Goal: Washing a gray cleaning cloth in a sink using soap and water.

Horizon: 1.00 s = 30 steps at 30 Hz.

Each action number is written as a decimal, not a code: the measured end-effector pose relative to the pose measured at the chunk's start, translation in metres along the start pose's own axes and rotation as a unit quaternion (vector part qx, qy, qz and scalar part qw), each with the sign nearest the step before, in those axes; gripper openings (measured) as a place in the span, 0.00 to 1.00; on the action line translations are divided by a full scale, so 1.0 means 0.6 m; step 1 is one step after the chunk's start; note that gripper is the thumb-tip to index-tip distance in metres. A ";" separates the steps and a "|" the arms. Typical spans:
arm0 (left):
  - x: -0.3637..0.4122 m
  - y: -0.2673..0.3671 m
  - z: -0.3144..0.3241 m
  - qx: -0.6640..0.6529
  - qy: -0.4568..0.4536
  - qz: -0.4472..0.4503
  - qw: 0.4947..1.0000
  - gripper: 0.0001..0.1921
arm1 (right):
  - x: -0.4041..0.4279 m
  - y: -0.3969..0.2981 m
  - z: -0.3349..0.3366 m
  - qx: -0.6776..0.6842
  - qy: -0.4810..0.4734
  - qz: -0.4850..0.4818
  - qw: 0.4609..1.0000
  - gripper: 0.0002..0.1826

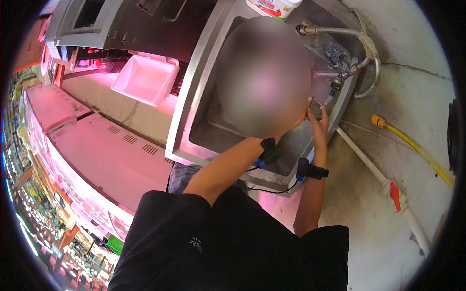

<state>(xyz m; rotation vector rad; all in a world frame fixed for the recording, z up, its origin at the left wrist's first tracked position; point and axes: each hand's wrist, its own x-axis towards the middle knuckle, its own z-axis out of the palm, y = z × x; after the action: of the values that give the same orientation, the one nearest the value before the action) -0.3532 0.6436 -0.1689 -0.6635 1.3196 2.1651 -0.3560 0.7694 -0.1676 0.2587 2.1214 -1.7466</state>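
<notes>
My right hand [319, 123] is at the right side of a stainless steel sink [198, 105], its fingers around a small grey-green object [316, 110], too small to identify. Just above it, water runs from the nozzle of a metal tap [334, 87]. My left hand [299, 122] reaches in from the lower left, close beside the right one. A large blurred oval covers most of the left hand and much of the basin, so its grip is hidden. Both wrists wear black straps with blue parts and a cable.
A grey mesh scourer [334, 52] lies behind the tap, near a braided hose [375, 76]. A printed white tub [275, 8] stands on the sink's far rim. To the left is a white plastic bin [145, 78]. A yellow hose [415, 142] and a white pipe with a red valve handle [395, 196] are at right.
</notes>
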 end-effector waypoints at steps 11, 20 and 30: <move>0.036 -0.023 -0.033 -0.151 0.007 -0.036 0.988 0.31 | 0.016 -0.019 -0.032 0.388 0.247 0.120 0.880 0.21; 0.097 -0.083 0.004 0.158 0.067 0.115 0.978 0.19 | 0.015 0.000 0.030 -0.149 0.096 -0.130 0.975 0.17; 0.051 0.027 0.039 0.307 0.095 0.162 0.933 0.23 | 0.037 -0.020 0.022 0.203 0.066 0.072 0.974 0.22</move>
<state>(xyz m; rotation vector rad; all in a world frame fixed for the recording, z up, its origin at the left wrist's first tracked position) -0.3899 0.6639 -0.1686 -0.4219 2.2051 1.7727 -0.3783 0.7518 -0.1676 0.6376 1.7559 -2.1108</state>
